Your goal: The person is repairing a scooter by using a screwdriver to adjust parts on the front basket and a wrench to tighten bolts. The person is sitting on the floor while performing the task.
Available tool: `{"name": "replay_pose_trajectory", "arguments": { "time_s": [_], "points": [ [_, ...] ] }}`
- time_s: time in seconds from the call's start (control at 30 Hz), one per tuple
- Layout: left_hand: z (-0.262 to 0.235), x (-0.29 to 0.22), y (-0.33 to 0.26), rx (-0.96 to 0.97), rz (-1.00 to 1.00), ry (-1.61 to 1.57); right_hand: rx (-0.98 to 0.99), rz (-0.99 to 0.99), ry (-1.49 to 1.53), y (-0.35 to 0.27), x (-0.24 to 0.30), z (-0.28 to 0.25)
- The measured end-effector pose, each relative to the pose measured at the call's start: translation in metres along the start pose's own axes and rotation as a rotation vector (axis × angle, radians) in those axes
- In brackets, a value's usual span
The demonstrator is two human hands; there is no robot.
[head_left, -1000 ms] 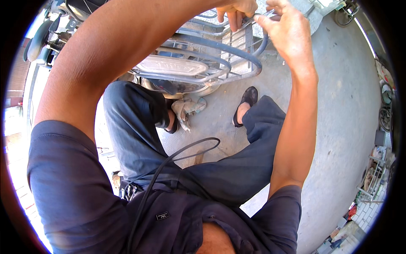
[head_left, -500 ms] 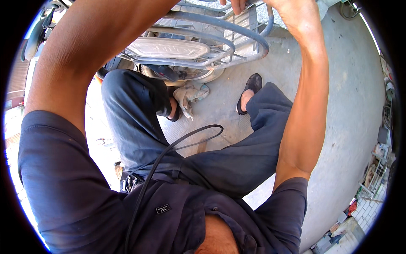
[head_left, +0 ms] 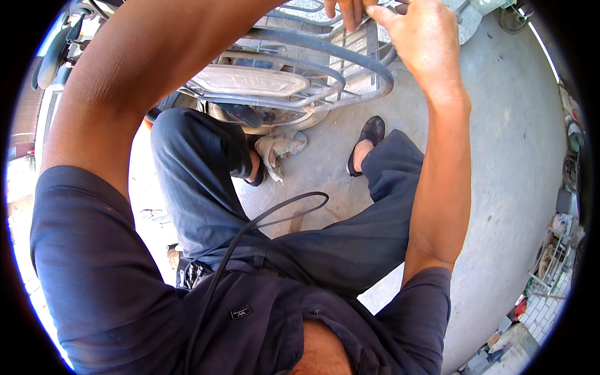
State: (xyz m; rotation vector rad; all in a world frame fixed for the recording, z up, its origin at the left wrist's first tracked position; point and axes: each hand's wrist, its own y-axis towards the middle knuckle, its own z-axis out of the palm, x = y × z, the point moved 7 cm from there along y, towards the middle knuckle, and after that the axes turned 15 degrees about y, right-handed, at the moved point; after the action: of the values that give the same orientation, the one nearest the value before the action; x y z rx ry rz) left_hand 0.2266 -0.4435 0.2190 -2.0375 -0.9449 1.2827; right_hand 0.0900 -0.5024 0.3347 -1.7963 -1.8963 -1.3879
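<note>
My left hand is at the top edge, its fingers bent down and close together over the metal rack; the rest is out of the picture. Beside it, my right hand is closed, with the thumb stretched toward the left fingertips. A small dark piece shows between the hands, too cut off to name. Below them lies the grey tubular metal rack, with worn, rusty bars. Under its bars sits a pale oval panel, above part of a wheel.
A crumpled grey cloth lies on the concrete floor by my left foot. A black cable loops over my lap. Shelves and assorted items line the far right. A dark saddle-like part is at upper left.
My right hand has come lower in the view, its thumb now showing near the left fingers. More of the left fingers shows. The rack appears slightly shifted.
</note>
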Motion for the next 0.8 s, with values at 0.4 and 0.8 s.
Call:
{"name": "replay_pose_trajectory", "arguments": {
  "time_s": [0.4,0.8],
  "points": [
    [-0.008,0.009,0.007,-0.054,0.006,0.028,0.006,0.058,0.103,0.024,-0.016,-0.003],
    [-0.015,0.007,0.001,-0.068,-0.006,0.034,0.079,-0.102,-0.195,-0.006,-0.002,0.006]
  ]
}}
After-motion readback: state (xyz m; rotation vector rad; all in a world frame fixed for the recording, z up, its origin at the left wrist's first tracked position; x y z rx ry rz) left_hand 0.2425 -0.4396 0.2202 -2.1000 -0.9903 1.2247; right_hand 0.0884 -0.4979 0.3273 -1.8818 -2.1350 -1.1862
